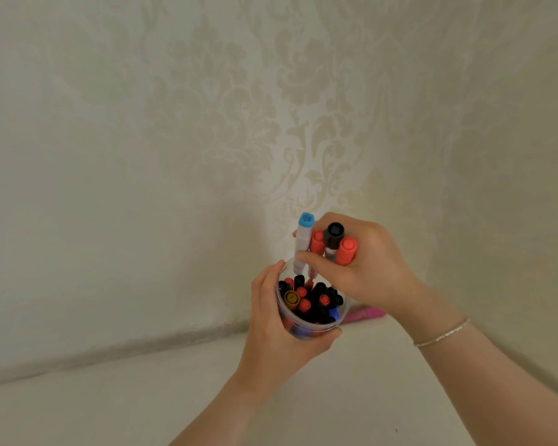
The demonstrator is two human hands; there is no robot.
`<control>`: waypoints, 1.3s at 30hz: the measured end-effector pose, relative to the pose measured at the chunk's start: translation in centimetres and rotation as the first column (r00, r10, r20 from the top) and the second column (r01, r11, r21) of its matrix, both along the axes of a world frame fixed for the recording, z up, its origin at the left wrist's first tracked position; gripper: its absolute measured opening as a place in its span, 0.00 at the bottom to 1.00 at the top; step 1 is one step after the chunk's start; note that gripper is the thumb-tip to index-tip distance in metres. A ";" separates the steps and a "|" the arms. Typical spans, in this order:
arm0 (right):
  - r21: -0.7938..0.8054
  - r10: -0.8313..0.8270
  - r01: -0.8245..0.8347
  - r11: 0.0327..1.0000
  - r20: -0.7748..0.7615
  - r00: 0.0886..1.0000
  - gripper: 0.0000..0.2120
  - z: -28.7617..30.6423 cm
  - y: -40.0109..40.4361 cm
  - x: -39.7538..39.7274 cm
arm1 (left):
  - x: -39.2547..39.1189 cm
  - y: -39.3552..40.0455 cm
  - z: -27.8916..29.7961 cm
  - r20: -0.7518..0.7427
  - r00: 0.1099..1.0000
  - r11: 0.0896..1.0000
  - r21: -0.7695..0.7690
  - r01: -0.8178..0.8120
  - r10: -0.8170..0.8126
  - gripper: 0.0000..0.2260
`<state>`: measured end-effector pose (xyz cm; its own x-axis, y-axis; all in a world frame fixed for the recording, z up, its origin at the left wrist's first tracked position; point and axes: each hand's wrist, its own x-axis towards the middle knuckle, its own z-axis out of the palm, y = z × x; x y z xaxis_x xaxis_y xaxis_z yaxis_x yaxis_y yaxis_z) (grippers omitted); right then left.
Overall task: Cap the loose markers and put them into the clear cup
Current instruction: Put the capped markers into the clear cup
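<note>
My left hand grips the clear cup from its left side and holds it above the table. Several capped markers in black, red, blue and yellow stand inside the cup. Directly above the cup's far rim, my right hand grips a bundle of capped markers upright: one white with a light blue cap, two with red caps, one with a black cap. Their lower ends reach down into the cup's mouth.
A pale table runs into a corner of walls with cream damask wallpaper. A pink object lies on the table behind the cup, partly hidden. A thin bracelet circles my right wrist.
</note>
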<state>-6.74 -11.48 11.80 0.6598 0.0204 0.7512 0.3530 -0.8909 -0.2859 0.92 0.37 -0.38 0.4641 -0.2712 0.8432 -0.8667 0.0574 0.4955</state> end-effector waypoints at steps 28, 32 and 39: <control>0.389 0.371 -0.205 0.898 -0.418 0.829 0.07 3.5 -0.2 -1.5 | -0.4 1.7 1.2 -0.155 0.980 0.950 0.268 0.163 -0.124 0.49; 0.376 0.359 -0.224 0.899 -0.343 0.868 0.09 3.2 -0.1 -1.6 | -0.1 1.8 1.3 -0.195 0.976 0.960 0.241 0.146 -0.100 0.47; 0.359 0.356 -0.228 0.905 -0.347 0.868 0.10 2.6 0.5 -0.8 | 0.4 2.1 1.5 -0.204 0.976 0.960 0.250 0.128 -0.076 0.48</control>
